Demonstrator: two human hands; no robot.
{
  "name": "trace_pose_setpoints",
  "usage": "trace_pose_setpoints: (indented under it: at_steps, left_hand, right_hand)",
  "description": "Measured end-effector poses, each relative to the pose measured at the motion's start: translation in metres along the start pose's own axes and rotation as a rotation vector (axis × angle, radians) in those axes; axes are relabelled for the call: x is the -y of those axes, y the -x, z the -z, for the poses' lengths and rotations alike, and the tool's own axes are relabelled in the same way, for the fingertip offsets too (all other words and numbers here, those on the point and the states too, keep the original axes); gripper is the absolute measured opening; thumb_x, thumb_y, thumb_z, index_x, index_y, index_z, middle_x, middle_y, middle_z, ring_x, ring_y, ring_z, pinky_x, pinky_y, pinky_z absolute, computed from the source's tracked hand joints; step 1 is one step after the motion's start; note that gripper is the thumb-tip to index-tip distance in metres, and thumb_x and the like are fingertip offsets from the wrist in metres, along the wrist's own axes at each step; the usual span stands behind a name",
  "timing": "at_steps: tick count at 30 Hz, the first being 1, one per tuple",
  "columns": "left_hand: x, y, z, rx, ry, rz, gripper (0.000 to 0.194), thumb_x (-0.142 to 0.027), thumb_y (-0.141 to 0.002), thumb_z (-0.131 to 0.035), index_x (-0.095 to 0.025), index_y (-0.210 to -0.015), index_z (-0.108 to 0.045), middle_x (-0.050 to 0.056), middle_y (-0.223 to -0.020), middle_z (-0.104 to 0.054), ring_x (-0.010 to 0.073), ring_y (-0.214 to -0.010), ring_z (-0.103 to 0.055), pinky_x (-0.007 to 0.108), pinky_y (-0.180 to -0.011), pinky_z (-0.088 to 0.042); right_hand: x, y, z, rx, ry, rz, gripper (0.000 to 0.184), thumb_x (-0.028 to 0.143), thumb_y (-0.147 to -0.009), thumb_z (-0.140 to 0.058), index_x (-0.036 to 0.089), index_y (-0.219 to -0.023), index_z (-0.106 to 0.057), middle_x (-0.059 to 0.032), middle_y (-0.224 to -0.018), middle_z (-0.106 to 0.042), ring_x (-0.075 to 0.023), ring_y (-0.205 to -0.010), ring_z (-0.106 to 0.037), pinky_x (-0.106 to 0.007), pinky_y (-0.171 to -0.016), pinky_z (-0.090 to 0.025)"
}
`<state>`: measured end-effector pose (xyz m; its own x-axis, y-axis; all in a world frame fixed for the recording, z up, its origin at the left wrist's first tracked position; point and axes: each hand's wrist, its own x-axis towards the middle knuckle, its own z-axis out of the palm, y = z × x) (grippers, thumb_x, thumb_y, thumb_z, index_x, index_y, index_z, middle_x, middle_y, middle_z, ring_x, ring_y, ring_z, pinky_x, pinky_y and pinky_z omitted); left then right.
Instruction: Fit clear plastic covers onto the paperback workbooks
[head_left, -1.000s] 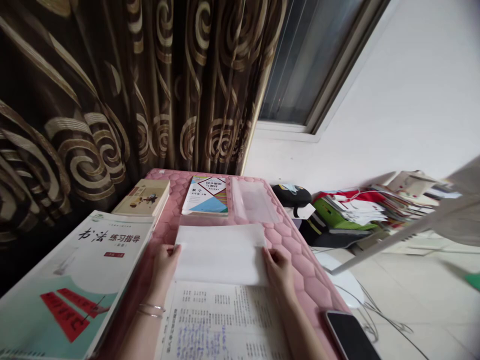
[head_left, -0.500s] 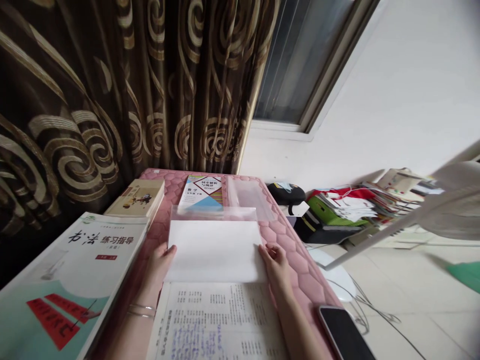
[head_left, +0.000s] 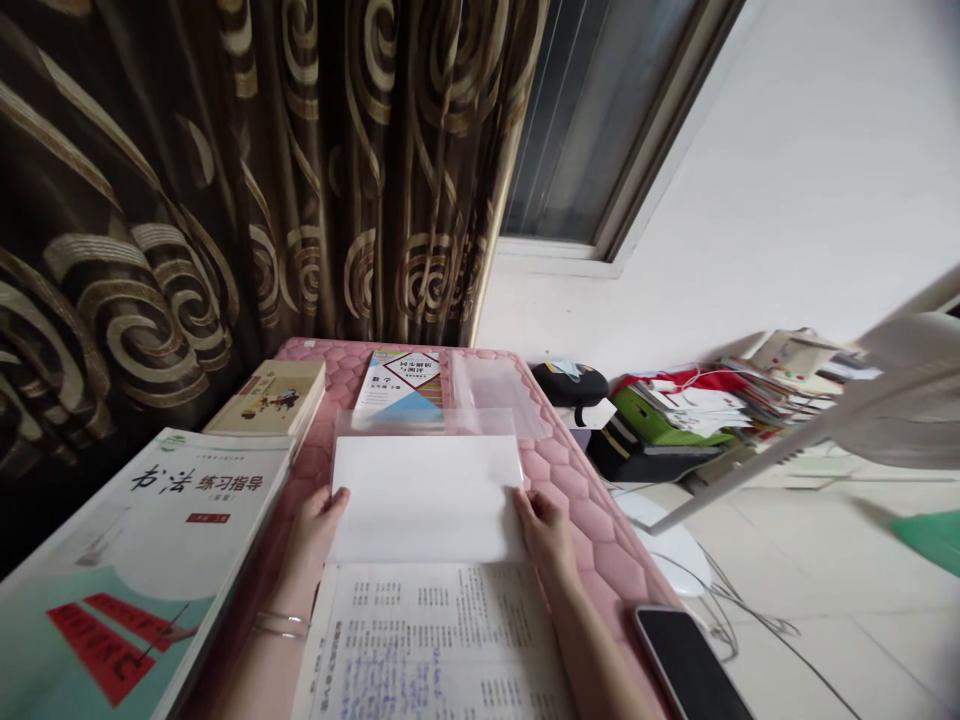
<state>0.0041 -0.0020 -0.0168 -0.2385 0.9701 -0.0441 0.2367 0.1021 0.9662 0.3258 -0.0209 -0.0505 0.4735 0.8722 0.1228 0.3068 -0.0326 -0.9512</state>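
Note:
An open book (head_left: pixel 427 640), with printed text and blue handwriting on its lower page, lies in front of me. Its upper part is a blank white leaf (head_left: pixel 427 495), and a clear plastic book cover (head_left: pixel 427 422) sticks out past the far edge. My left hand (head_left: pixel 321 520) grips the left edge of the white leaf, thumb on top and fingers underneath. On the opposite edge my right hand (head_left: pixel 544 525) pinches the leaf the same way. Fingers below the book are hidden.
A stack of books (head_left: pixel 165 540) stands at left, a smaller book pile (head_left: pixel 266 395) behind it. Beyond my hands lie a math workbook (head_left: pixel 397 390) and a clear plastic sheet (head_left: pixel 495 390). A phone (head_left: pixel 694 660) rests at right on the pink quilted surface (head_left: pixel 600 520); a fan (head_left: pixel 757 455) stands beyond.
The view has shifted slightly. Both hands keep their places on the book's edges, and the right fingers look a little more closed around the leaf.

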Motion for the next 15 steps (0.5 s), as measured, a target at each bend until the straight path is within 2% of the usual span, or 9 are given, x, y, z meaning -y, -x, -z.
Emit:
trace_pose_setpoints:
  at_steps: [4, 7, 15]
  left_hand:
    - [-0.004, 0.001, 0.001, -0.015, -0.023, -0.002, 0.029, -0.049, -0.065, -0.063, -0.022, -0.072, -0.069, 0.002, -0.055, -0.063, 0.0230, -0.063, -0.061, 0.028, -0.049, -0.044]
    - [-0.006, 0.002, 0.000, -0.024, -0.034, 0.011, 0.030, -0.051, -0.066, -0.062, -0.021, -0.070, -0.068, 0.003, -0.053, -0.062, 0.0244, -0.062, -0.061, 0.029, -0.046, -0.042]
    - [-0.008, 0.002, -0.001, -0.005, -0.012, -0.019, 0.029, -0.048, -0.064, -0.063, -0.021, -0.072, -0.070, 0.003, -0.056, -0.065, 0.0260, -0.070, -0.064, 0.030, -0.052, -0.046]
  right_hand:
    - [-0.001, 0.000, 0.000, 0.003, -0.001, 0.014, 0.056, 0.073, -0.070, -0.053, 0.017, -0.060, -0.053, -0.0020, -0.057, -0.054, -0.0145, -0.054, -0.044, -0.025, -0.048, -0.032]
    - [0.002, 0.000, 0.000, -0.016, -0.002, 0.025, 0.054, 0.071, -0.071, -0.055, 0.018, -0.060, -0.053, -0.0018, -0.057, -0.053, -0.0146, -0.055, -0.044, -0.025, -0.049, -0.033]
    - [0.013, 0.005, 0.000, -0.008, -0.110, 0.032, 0.051, 0.068, -0.071, -0.058, 0.018, -0.063, -0.055, -0.0016, -0.060, -0.053, -0.0143, -0.057, -0.043, -0.024, -0.048, -0.034]
